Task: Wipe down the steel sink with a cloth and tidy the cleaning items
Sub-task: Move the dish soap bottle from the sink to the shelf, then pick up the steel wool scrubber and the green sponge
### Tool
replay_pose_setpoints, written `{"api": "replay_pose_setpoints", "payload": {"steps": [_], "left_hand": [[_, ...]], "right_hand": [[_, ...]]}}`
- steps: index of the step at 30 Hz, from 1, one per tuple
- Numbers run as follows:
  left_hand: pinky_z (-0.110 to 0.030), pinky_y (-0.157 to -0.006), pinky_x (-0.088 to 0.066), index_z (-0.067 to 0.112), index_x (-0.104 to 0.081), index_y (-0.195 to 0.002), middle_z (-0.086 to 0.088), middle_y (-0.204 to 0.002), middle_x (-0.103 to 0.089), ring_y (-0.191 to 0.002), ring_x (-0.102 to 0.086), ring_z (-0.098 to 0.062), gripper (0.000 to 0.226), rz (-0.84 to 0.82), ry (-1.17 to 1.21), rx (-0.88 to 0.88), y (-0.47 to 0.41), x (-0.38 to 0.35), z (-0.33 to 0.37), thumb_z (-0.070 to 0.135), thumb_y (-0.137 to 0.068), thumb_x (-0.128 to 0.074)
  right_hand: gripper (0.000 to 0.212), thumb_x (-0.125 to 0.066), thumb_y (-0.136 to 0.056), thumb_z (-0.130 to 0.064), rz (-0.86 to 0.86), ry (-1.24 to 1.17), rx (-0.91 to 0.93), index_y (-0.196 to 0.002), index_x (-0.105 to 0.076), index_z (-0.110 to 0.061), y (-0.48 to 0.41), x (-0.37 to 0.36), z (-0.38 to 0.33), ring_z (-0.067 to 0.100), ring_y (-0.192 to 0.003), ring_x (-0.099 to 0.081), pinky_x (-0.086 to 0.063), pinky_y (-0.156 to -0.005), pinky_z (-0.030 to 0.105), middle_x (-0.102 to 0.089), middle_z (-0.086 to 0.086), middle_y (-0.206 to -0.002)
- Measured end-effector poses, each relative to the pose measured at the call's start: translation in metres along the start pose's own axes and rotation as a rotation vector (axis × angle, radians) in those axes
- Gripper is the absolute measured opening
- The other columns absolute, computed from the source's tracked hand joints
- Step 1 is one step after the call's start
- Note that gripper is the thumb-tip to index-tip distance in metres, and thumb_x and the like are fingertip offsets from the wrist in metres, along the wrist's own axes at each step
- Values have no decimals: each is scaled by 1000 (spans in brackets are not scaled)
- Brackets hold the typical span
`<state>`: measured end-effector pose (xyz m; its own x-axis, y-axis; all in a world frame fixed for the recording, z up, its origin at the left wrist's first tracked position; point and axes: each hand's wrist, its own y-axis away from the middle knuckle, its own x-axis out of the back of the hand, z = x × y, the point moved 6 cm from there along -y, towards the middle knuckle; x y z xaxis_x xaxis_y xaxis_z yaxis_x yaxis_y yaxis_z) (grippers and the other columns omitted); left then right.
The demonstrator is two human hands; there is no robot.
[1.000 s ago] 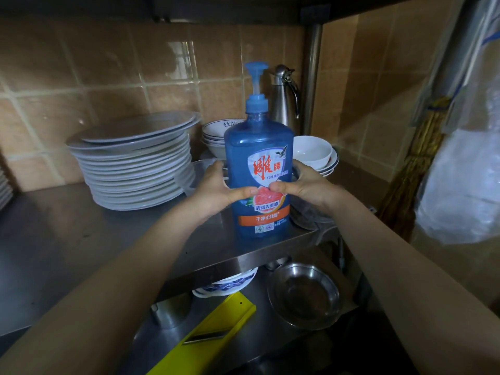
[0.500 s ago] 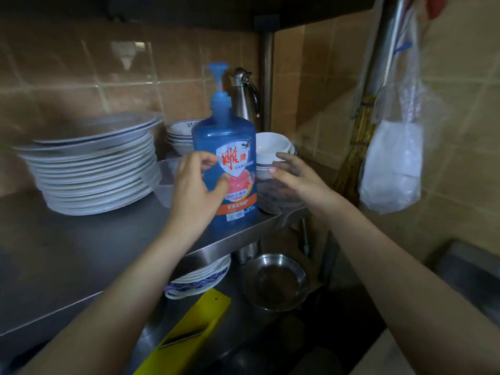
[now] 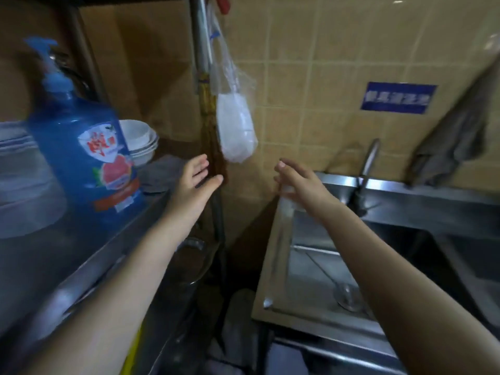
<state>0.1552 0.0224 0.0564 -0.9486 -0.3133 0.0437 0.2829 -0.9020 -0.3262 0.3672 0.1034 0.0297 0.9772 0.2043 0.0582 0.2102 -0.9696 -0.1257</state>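
A blue dish-soap pump bottle (image 3: 84,155) stands upright on the steel shelf (image 3: 89,255) at the left, with no hand on it. My left hand (image 3: 193,185) hovers to the right of the bottle, fingers straight and empty. Out over the left rim of the steel sink (image 3: 278,239) my right hand (image 3: 300,182) reaches, fingers extended and holding nothing. A grey cloth (image 3: 457,142) hangs on the tiled wall above the sink's back edge. A ladle (image 3: 343,290) lies in the basin.
White bowls (image 3: 140,142) and stacked plates (image 3: 16,163) sit on the shelf behind the bottle. A clear plastic bag (image 3: 235,131) hangs from a pole beside a broom (image 3: 211,147). The tap (image 3: 365,169) rises at the sink's back. A steel bowl (image 3: 194,263) sits on the lower shelf.
Both hands have let go of the soap bottle, which stays on the shelf. The view has swung right, and both hands have moved toward the sink.
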Motion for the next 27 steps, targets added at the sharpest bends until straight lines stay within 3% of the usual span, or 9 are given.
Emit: {"api": "replay_pose_setpoints", "payload": {"steps": [3, 5, 10, 13, 16, 20, 27], "left_hand": [[-25, -95, -38, 17, -42, -132, -4, -136, -46, -124, -45, -15, 46, -109, 68, 35, 7, -48, 3, 10, -88, -56], [-27, -98, -38, 18, -42, -133, -2, -136, -46, -123, -45, -13, 46, -170, 96, 40, 13, -80, 9, 14, -89, -56], [-32, -104, -36, 22, -41, -133, 1, -136, -46, -123, -44, -10, 45, -294, 121, 63, 29, -153, 17, 18, -90, -55], [-30, -96, -38, 24, -42, -132, 4, -132, -48, -118, -46, -9, 44, -351, 141, 92, 38, -197, 19, 20, -90, -55], [-29, -89, -38, 24, -44, -128, 5, -127, -49, -109, -49, -7, 39, -407, 171, 122, 51, -245, 21, 20, -91, -54], [-33, -95, -40, 23, -47, -120, 3, -122, -51, -108, -49, -10, 30, -442, 202, 198, 74, -312, 18, 17, -91, -53], [-39, -98, -42, 22, -51, -113, -1, -121, -56, -112, -52, -15, 23, -495, 181, 315, 122, -408, -13, 17, -91, -54]], "right_hand": [[43, -59, -85, -48, 146, 13, -6, -122, -53, -28, 35, 59, -5, 2, -106, -57, -54, -77, 29, -59, -7, -124], [37, -59, -82, -53, 205, 13, -14, -113, -54, -34, 59, 94, -9, 7, -109, -58, -53, -79, 30, -58, -8, -123], [51, -55, -89, -44, 424, 15, -56, -134, -44, -21, 107, 173, -9, 14, -113, -56, -50, -87, 35, -54, -2, -128], [50, -55, -90, -40, 515, -9, -63, -134, -43, -20, 131, 215, -2, 14, -112, -55, -48, -90, 37, -53, -2, -128], [49, -56, -89, -41, 568, -27, -67, -132, -45, -21, 149, 258, 7, 14, -110, -56, -47, -88, 36, -53, -3, -127], [50, -59, -87, -41, 588, -34, -105, -132, -45, -21, 162, 315, 22, 17, -110, -56, -46, -90, 39, -55, 0, -125], [41, -59, -90, -33, 618, 43, -219, -126, -50, -16, 194, 403, 69, 22, -109, -56, -48, -80, 35, -56, 9, -123]]}}
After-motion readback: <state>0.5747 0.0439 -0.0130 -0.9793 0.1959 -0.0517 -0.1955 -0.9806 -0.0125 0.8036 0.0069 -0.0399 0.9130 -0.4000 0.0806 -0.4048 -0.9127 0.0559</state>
